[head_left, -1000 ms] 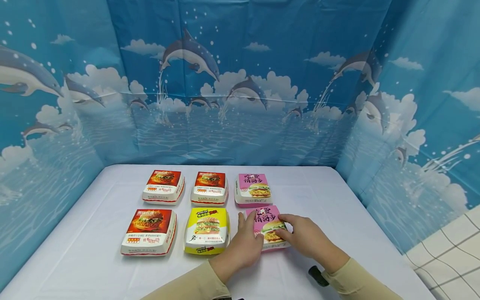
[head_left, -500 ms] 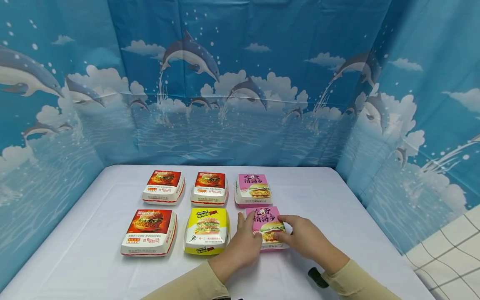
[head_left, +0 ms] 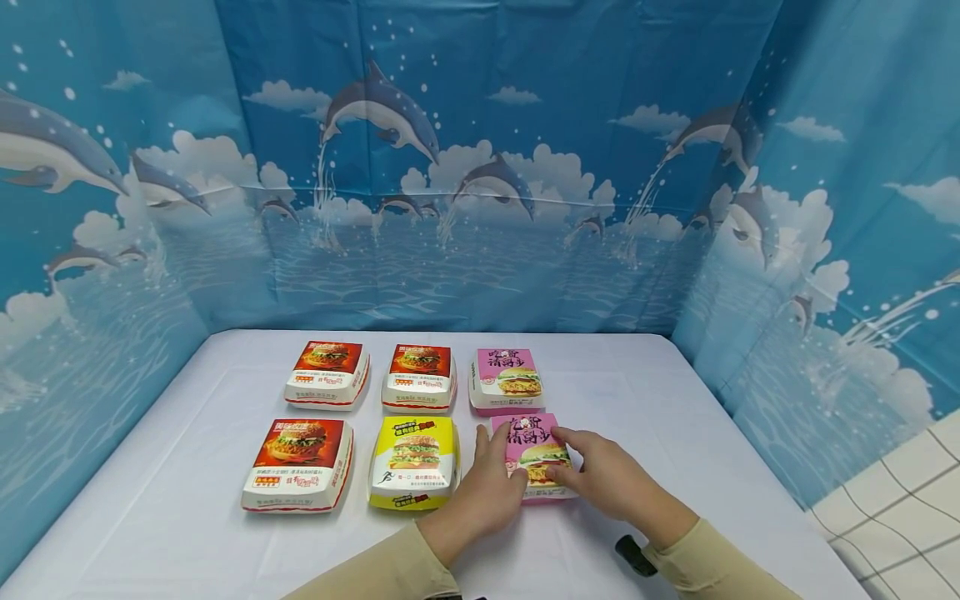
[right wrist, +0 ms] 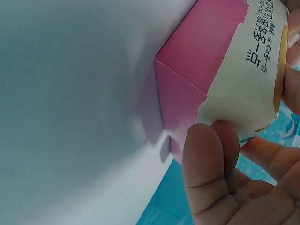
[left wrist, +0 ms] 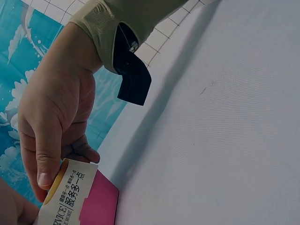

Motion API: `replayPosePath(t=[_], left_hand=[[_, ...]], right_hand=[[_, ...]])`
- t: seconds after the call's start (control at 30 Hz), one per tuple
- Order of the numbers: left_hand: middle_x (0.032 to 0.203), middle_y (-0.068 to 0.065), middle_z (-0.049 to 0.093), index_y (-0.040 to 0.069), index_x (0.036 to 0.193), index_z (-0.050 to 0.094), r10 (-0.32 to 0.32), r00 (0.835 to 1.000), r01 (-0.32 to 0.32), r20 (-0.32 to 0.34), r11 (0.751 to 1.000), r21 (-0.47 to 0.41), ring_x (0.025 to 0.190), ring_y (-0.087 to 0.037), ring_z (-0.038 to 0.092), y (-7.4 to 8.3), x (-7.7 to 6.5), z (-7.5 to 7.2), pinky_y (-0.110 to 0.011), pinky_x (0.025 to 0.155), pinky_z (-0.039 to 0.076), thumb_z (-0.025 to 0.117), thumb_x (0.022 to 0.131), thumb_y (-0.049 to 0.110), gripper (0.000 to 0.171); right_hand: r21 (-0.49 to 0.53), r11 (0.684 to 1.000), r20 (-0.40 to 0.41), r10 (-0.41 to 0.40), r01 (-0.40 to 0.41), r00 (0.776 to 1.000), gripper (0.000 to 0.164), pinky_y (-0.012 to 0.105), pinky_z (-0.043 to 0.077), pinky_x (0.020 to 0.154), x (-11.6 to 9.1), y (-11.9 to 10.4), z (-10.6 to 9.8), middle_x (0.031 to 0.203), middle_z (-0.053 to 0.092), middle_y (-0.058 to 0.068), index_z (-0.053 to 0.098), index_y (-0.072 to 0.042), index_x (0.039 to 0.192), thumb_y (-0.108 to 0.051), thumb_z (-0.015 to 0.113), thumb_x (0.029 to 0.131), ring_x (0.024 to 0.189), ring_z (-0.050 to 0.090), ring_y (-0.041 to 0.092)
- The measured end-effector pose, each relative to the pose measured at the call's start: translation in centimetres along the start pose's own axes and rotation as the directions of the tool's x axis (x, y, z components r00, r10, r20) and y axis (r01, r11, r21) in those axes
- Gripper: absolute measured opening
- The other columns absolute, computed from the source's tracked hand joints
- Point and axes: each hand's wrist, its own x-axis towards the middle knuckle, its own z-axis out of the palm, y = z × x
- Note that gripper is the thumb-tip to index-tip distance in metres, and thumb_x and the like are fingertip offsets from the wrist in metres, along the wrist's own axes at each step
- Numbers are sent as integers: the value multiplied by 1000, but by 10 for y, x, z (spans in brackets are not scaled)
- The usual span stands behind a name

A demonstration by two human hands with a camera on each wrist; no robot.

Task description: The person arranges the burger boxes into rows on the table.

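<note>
A pink burger box (head_left: 531, 435) with a printed burger on its lid sits at the front right of the group, held from both sides. The left hand (head_left: 487, 490) lies along its left side, thumb at the lid's edge. At the right side, the right hand (head_left: 613, 477) grips the box, its thumb (left wrist: 47, 168) over the lid. In the right wrist view, its fingers (right wrist: 202, 154) bend against the box's side below the white front flap (right wrist: 248, 79). Behind stands another pink burger box (head_left: 507, 375); a yellow burger box (head_left: 414, 458) is just left of the left hand.
Red-and-white burger boxes stand at the front left (head_left: 300, 462), back left (head_left: 327, 373) and back middle (head_left: 418, 377). They share a white-covered table (head_left: 622, 375). A blue dolphin-print curtain (head_left: 480, 275) surrounds its back and sides; tiled floor (head_left: 900, 517) shows at right.
The front pink burger box has shifted very slightly left and straightened between the hands, which keep nearly the same hold. All the other boxes stay where they were.
</note>
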Motion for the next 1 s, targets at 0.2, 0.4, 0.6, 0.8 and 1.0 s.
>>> replayPosePath(t=[0.2, 0.4, 0.6, 0.8, 1.0], left_hand=[[177, -23, 5, 18, 168, 27, -6, 1000, 6, -2, 1000, -4, 158, -49, 27, 1, 0, 0, -70, 121, 31, 58, 106, 25, 69], [176, -23, 4, 18, 168, 27, -5, 1000, 5, -2, 1000, -10, 158, -49, 26, 1, -1, 0, -70, 121, 31, 58, 106, 24, 69], [176, -24, 5, 18, 168, 27, -1, 1000, 1, -2, 1000, -4, 158, -50, 26, 1, -1, -1, -71, 119, 32, 58, 106, 24, 70], [176, -25, 5, 17, 167, 27, 6, 1000, -6, -10, 1000, -4, 157, -51, 26, 1, -1, 0, -71, 120, 32, 58, 106, 24, 69], [176, -24, 5, 18, 167, 28, 1, 1000, -1, -13, 1000, 1, 158, -49, 25, 1, -1, 0, -70, 120, 31, 58, 106, 25, 69]], right_hand=[[-9, 1000, -3, -26, 26, 1000, 70, 50, 60, 97, 0, 1, 0, 147, 64, 14, 58, -11, 151, -43, 80, 93, 116, 69, 27], [13, 1000, -7, -24, 24, 1000, 68, 29, 53, 68, 0, 1, 1, 132, 70, 6, 60, -11, 150, -41, 81, 92, 83, 57, 13], [23, 1000, -8, -11, 12, 1000, 71, 27, 50, 66, 0, 0, 2, 125, 70, 4, 59, -11, 151, -42, 82, 91, 84, 56, 12], [30, 999, -7, -17, 17, 1000, 72, 29, 54, 73, 0, -1, 2, 135, 68, 8, 58, -10, 151, -42, 82, 91, 88, 58, 13], [18, 1000, -15, -23, 23, 1000, 72, 36, 60, 83, 0, -2, 2, 141, 66, 11, 59, -9, 150, -42, 82, 91, 95, 61, 15]])
